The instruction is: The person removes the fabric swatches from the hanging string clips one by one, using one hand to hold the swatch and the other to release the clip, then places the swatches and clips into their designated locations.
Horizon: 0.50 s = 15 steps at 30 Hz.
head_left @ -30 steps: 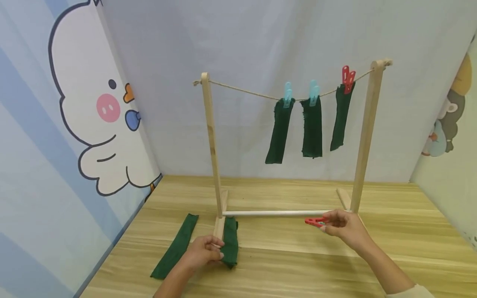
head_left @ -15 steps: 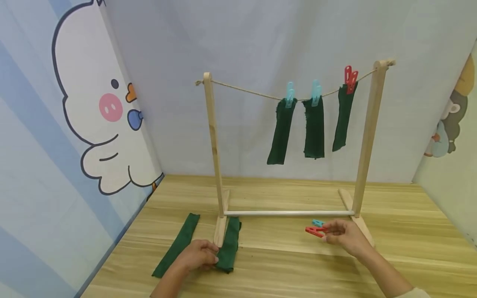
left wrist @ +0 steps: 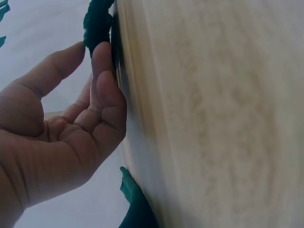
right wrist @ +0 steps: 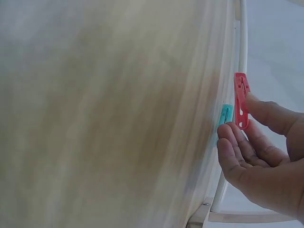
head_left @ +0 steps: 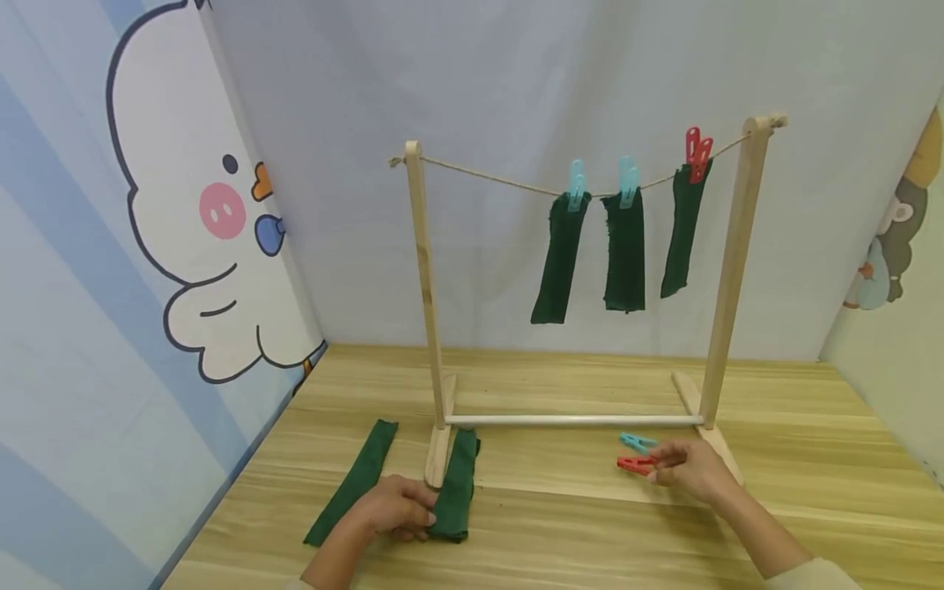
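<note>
A folded dark green cloth strip [head_left: 455, 492] lies on the table beside the left foot of a small wooden clothesline stand [head_left: 426, 303]. My left hand [head_left: 398, 506] is at its near end; in the left wrist view the cloth's edge [left wrist: 98, 26] sits between thumb and forefinger. My right hand [head_left: 689, 467] holds a red clothespin [head_left: 636, 465] by one end, low over the table, between thumb and fingers in the right wrist view. Just behind it lies a light blue clothespin [head_left: 637, 443]. Another green cloth strip [head_left: 354, 483] lies flat on the far side of my left forearm.
Three green strips hang from the rope [head_left: 490, 178], two under light blue clothespins [head_left: 576, 187] and one under a red clothespin [head_left: 697, 156] near the right post [head_left: 733, 262]. A white bar [head_left: 575, 420] joins the posts low down. Walls stand behind and at both sides.
The folded cloth's near end has swung slightly left and lies straighter. My right hand has lowered the red clothespin slightly and moved right; the blue clothespin behind it shows more.
</note>
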Motion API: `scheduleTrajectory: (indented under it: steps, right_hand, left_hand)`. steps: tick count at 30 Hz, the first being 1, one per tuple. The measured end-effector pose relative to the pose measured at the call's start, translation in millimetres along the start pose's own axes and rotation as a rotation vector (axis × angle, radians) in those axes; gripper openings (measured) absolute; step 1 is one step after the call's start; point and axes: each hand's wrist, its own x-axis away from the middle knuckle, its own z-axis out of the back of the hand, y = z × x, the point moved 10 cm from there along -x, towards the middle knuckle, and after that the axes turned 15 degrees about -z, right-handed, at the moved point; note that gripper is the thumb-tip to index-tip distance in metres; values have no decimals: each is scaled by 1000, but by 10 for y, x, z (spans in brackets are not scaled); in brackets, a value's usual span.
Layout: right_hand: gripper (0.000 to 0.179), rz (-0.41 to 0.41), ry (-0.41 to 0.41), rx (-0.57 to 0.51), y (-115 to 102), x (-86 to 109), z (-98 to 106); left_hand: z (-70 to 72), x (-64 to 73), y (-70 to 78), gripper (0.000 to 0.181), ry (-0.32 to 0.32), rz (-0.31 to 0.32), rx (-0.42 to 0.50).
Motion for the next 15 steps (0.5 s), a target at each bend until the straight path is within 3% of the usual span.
scheduleTrajectory:
  steps: [15]
  right_hand:
    - [25,24,19,91,-77,-126,-151]
  left_hand:
    - [-4,-17,70,31,-37,-30,35]
